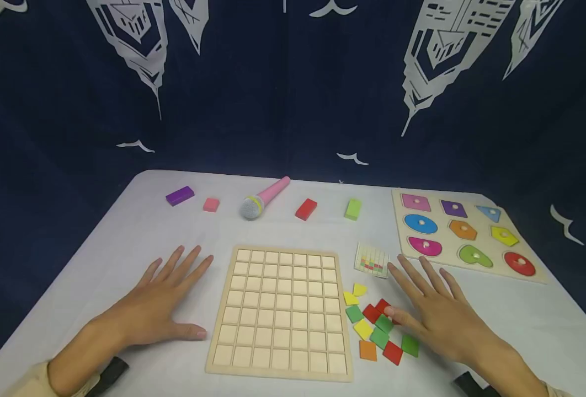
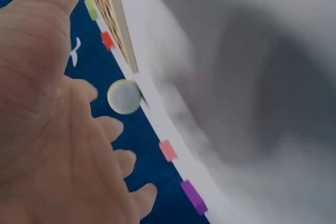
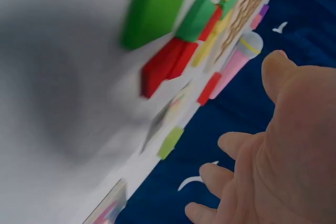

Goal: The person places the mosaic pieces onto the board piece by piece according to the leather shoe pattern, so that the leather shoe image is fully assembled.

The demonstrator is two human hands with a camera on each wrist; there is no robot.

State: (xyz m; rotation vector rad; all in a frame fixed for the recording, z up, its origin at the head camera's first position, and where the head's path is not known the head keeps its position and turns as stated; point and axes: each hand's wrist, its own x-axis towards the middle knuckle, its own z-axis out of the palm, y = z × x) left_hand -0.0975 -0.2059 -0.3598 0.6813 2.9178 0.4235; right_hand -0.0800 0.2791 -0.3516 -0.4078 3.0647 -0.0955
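Tiles (image 1: 384, 323) lie loose along the right side of the grid board (image 1: 283, 318), near your right hand (image 1: 437, 317). Grip is apart on this hand and on your left hand (image 1: 159, 310); both hold nothing. Careless sideways sweep of your right hand could scatter the tiles. You can read no brand, and the pattern card (image 1: 371, 260) appears too small for reading.

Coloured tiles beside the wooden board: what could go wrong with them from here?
The right hand has its thumb over part of the pile of coloured tiles in the head view, so a careless sweep might scatter them. Several tiles lie crowded together, so picking one up could drag a neighbour along. The small printed card lies close to that hand's fingertips and might get nudged or covered.
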